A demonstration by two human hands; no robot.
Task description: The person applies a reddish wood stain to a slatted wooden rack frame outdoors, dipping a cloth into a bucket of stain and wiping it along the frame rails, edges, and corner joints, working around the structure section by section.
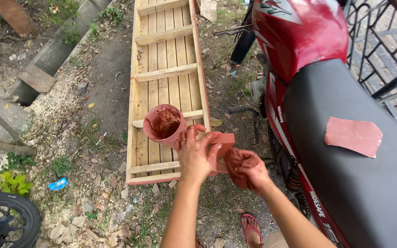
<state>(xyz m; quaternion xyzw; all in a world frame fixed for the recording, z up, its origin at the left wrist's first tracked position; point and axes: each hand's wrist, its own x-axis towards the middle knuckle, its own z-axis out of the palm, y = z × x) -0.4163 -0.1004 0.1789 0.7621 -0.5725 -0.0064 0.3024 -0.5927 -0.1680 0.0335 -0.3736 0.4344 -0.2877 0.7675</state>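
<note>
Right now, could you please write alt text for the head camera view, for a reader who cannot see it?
Two stain-reddened hands, left hand and right hand, rub red stain onto the edge of a long wooden frame lying on the ground. A stained cup sits on it; a red motorcycle with sandpaper stands alongside.

Crumpled blue wrapper on the littered ground, lower left.
</note>
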